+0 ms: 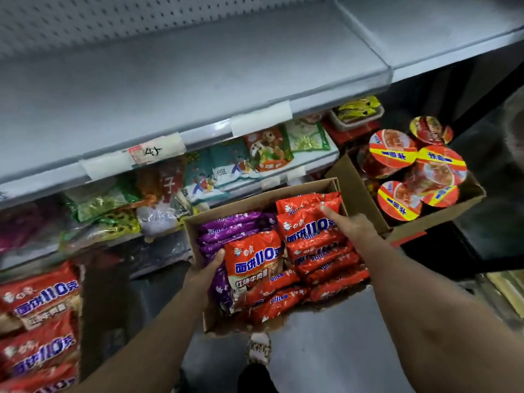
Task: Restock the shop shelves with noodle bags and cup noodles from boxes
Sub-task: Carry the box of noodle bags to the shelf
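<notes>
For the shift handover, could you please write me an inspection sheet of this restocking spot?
Surface: grey metal upper shelf, paper tags on its front edge.
Job's things: cardboard box holds purple bags and orange ones; second box holds cup noodles; stocked orange bags on the low shelf.
Clutter: mixed snack bags on the middle shelf.
Grippers: left hand grips an upright orange noodle bag; right hand rests on orange bags, fingers straight.
Cables: nothing seen.
Surroundings: grey floor, one shoe.
</notes>
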`<action>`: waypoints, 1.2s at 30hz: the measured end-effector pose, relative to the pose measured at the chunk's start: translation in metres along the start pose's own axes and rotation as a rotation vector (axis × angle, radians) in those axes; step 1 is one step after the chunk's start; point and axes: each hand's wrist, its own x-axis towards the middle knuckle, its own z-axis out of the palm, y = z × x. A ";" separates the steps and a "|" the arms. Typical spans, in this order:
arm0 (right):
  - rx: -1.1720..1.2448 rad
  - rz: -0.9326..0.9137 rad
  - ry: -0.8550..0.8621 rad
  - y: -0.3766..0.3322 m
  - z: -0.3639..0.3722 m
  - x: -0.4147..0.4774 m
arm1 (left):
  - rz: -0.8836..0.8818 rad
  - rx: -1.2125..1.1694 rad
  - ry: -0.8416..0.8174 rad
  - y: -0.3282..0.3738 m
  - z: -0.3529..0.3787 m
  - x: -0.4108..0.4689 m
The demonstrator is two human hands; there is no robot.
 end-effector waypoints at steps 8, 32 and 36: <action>-0.092 0.001 -0.066 -0.023 0.016 0.064 | 0.000 -0.067 0.086 0.006 0.020 0.041; -0.331 -0.100 -0.176 -0.073 0.025 0.037 | 0.084 0.183 0.168 0.083 0.019 0.019; -0.439 -0.331 -0.270 -0.120 0.043 -0.016 | 0.216 0.304 0.203 0.117 -0.007 -0.018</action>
